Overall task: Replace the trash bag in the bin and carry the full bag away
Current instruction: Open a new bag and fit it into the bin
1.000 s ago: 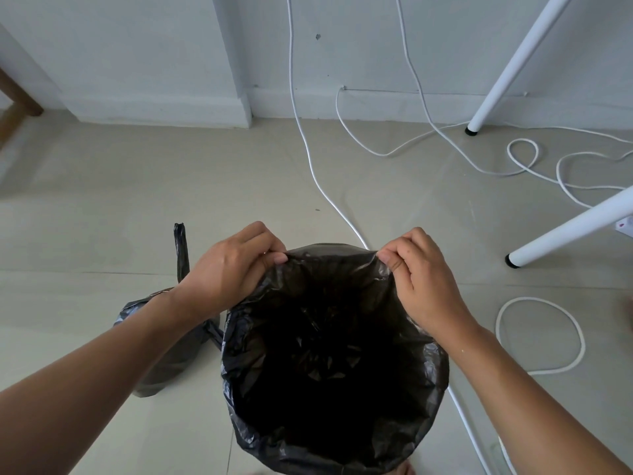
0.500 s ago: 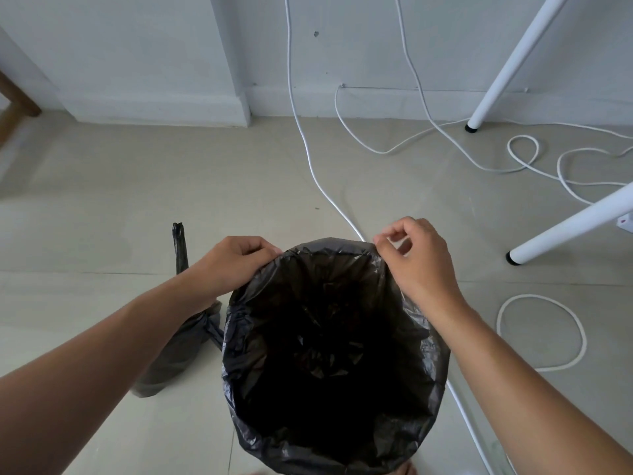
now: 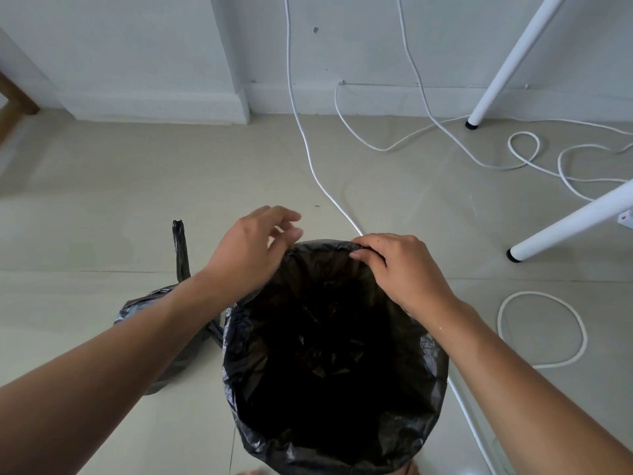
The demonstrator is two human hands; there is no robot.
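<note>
Where cables [image 3: 318,176] trail, a seemingly full bag [image 3: 178,337] sits.

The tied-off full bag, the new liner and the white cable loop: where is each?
full bag [image 3: 178,248], head view, its knotted neck.
new liner [image 3: 435,365], head view, right rim fold.
white cable loop [image 3: 579,323], head view, right arc.

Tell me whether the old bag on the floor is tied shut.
Apparently tied: the old bag narrows to a twisted upright tail; the arm hides its neck.
</note>
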